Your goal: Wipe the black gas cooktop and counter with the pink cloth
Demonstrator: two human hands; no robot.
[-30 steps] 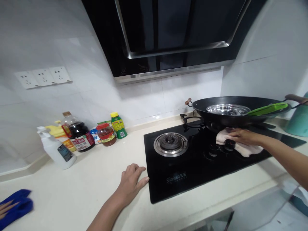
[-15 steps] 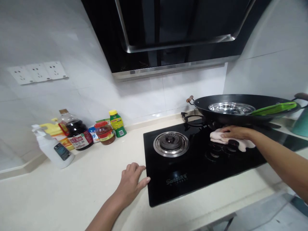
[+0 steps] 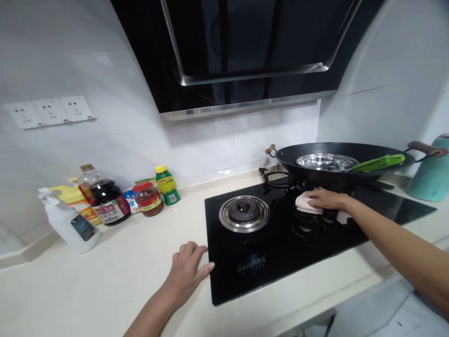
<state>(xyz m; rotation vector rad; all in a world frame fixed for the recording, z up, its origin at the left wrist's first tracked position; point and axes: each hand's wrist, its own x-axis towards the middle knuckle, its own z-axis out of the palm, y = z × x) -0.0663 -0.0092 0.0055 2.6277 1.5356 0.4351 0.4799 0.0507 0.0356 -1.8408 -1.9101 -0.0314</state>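
My right hand (image 3: 324, 199) grips a pale pink cloth (image 3: 306, 202) and presses it on the black glass gas stove (image 3: 277, 243), by the control knobs (image 3: 329, 215) and just in front of the wok. Part of the cloth trails behind the knobs, under my wrist. My left hand (image 3: 187, 267) rests on the counter at the stove's left edge, thumb and fingers apart, holding nothing. A burner (image 3: 244, 213) with a steel ring sits uncovered on the stove's left half.
A large black wok (image 3: 379, 175) holds a steel bowl (image 3: 326, 162) and a green-handled utensil (image 3: 380, 163). Behind it stands a teal container (image 3: 426, 180). Left on the counter are a spray bottle (image 3: 72, 224), a dark sauce jug (image 3: 107, 201), a red-lidded jar (image 3: 148, 200) and a green bottle (image 3: 167, 186). A range hood (image 3: 245, 51) hangs above.
My right hand has shifted the cloth slightly, and it looks more bunched under the fingers. The left hand stays by the stove edge. The camera view has turned a little to the right.
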